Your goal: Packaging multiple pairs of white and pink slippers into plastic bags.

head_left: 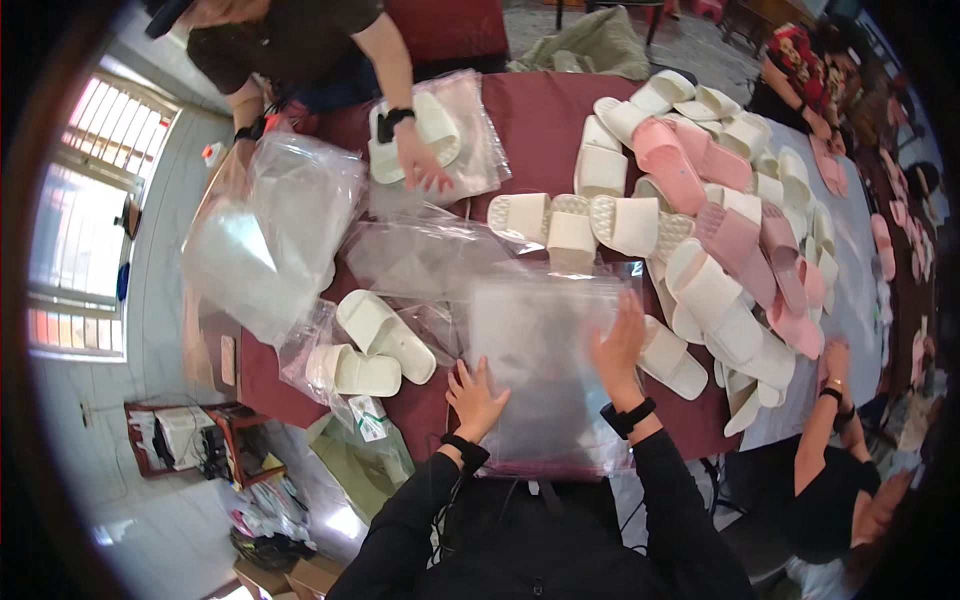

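Observation:
A stack of clear plastic bags [540, 375] lies flat on the table right in front of me. My left hand [476, 402] rests at its left edge with the fingers spread. At the stack's right edge is my right hand [620, 345], fingers stretched out and slightly blurred, with nothing visible in it. Left of the stack, a pair of white slide slippers [392, 338] lies partly on a clear bag with a small label [368, 418]. Just beyond the stack, more loose clear bags [430, 258] lie crumpled.
A big heap of white and pink slippers [720, 240] covers the table's right side. Across from me, a person [290, 50] reaches over bags [275, 230] and white slippers [440, 125]. Another person's arm [825, 410] is at the right. An open box [355, 465] stands below the left edge.

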{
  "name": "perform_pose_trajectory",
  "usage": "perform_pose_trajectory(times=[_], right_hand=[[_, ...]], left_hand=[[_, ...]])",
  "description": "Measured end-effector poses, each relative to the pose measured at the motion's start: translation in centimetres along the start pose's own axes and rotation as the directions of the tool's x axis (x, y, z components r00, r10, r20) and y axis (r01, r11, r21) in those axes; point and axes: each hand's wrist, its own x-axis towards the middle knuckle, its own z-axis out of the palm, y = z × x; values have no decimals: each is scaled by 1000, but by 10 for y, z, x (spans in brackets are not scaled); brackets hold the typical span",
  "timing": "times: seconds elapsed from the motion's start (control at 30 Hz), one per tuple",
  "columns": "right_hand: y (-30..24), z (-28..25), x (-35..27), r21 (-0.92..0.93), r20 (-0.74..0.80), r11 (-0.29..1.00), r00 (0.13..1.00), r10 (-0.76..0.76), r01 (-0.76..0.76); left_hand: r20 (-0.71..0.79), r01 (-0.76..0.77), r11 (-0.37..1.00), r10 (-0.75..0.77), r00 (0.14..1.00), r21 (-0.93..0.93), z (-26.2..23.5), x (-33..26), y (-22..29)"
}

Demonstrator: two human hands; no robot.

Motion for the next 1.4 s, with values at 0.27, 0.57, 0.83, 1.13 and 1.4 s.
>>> perform_pose_trajectory(times=[0.27, 0.57, 0.83, 1.13, 1.4], right_hand=[[-49, 34, 9, 161, 534, 985, 834, -141, 63], [-50, 34, -70, 189, 574, 974, 791, -215, 127], [-49, 31, -88, 133, 646, 991, 759, -74, -16], [-44, 38, -96, 118, 660, 993, 747, -78, -1], [-38, 32, -112, 107, 636, 986, 754, -167, 127]], left_hand=[[-520, 19, 947, -193, 832, -322, -42, 111, -22], [-589, 554, 802, -564, 579, -224, -55, 236, -114], [-25, 599, 731, -640, 768, -328, -85, 261, -118], [-234, 190, 871, -322, 917, -453, -65, 259, -84], [-192, -68, 340, -348, 918, -938, -95, 243, -75]])
